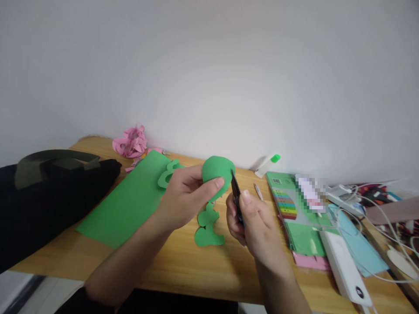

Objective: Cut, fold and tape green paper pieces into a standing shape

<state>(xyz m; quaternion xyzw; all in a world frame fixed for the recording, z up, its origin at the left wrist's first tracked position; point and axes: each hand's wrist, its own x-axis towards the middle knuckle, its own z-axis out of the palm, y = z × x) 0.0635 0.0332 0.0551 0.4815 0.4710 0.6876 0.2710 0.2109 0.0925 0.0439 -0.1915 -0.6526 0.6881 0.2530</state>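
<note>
Between thumb and fingers, my left hand (186,196) pinches a rounded piece of green paper (214,169) above the table. Black scissors (236,196) are gripped in my right hand (252,218), their blades pointing up at the right edge of that piece. How far the blades are apart I cannot tell. Below my hands lie curvy green paper offcuts (209,231) on the wood. A large green sheet (131,207) rests to the left, partly behind my left forearm, and a curled green cut-out (167,174) sits on it.
Crumpled pink paper (132,141) lies at the back left, beyond a dark bag (59,196). On the right are a green paper pack (281,187), a white power bank (345,266), tangled cables and a blue sheet (369,253). A white, green-tipped object (267,165) leans near the wall.
</note>
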